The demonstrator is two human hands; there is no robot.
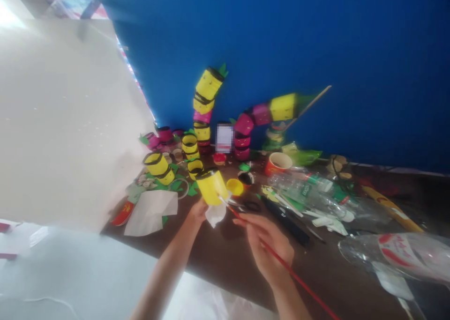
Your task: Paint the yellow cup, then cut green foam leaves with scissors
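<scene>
My left hand (199, 211) is closed around the lower end of a yellow painted cup (211, 188) with a black rim, held tilted above the table. White paper or tissue (215, 215) hangs under the cup, by the left fingers. In my right hand (269, 245) is a long red paintbrush (293, 275), pinched near its front. Its tip touches or nearly touches the cup's lower right side. Just behind lie a round pot of yellow paint (235, 187) and a small dark-filled cup (246, 178).
Stacked yellow and magenta cups (204, 109) lean on the blue wall. More yellow cups (158, 166) stand left, near white paper sheets (151, 212). Plastic bottles (305, 193) lie right, with a large bottle (397, 252) at the near right. A paper cup (279, 163) stands behind.
</scene>
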